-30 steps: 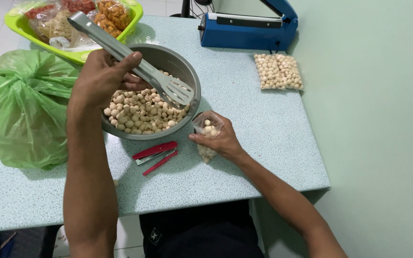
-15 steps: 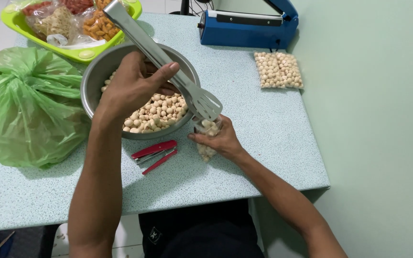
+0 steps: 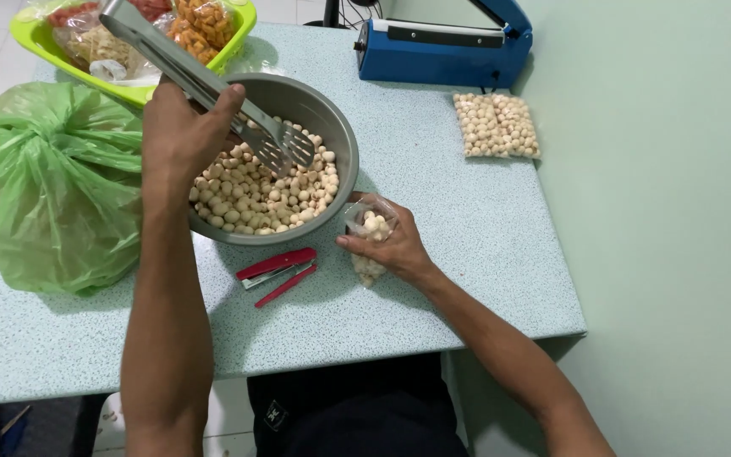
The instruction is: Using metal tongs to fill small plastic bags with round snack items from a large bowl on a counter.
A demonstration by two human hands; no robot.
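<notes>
Left hand [image 3: 181, 134] shut tight round the tongs [image 3: 205, 89], tips down in the bowl [image 3: 342, 140] among the round snacks [image 3: 255, 195]. Right hand [image 3: 395, 245] closed round a small clear bag [image 3: 369, 230], just beside the bowl's rim, mouth up, partly full. Probably light, soft and crinkly, easy to tip, so best held near the top with the mouth kept wide. Snacks look hard, small and rolly, easy to drop from the tongs. Red stapler [image 3: 277, 272] near the right hand on the counter [image 3: 433, 195]. Green sack [image 3: 40, 186] beside the left arm.

two hands [image 3: 181, 135], one bowl [image 3: 342, 140], one stapler [image 3: 277, 269]
</notes>
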